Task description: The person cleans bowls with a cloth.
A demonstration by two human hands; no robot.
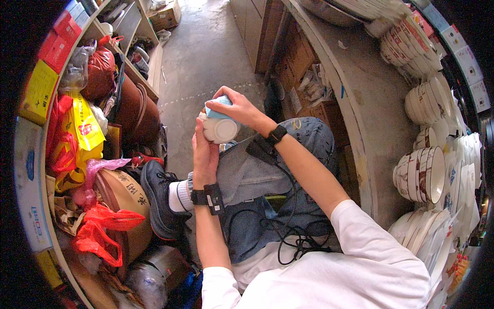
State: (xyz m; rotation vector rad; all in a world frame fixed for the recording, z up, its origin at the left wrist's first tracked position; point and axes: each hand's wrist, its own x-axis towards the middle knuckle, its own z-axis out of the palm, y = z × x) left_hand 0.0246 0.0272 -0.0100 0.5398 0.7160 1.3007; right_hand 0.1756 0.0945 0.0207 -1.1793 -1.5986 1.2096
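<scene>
Above my lap, my left hand [206,153] grips a small white cup [222,131] from below and the side. The cup is tilted, with its round foot ring facing me. My right hand [237,109] is closed over a light blue piece [218,106], pressed against the cup's far side. That piece looks like a cloth or a sponge; which one I cannot tell. Some fingertips of my left hand are hidden behind the cup. Both wrists wear black bands, and a black cable [288,226] hangs across my jeans.
Stacked bowls [419,175] and plates [411,232] line the shelf at right. At left stand a large brown jar [136,110], a yellow bag [85,129], a red plastic bag [105,226] and boxes. Concrete floor [198,46] runs ahead between shelving and cabinets.
</scene>
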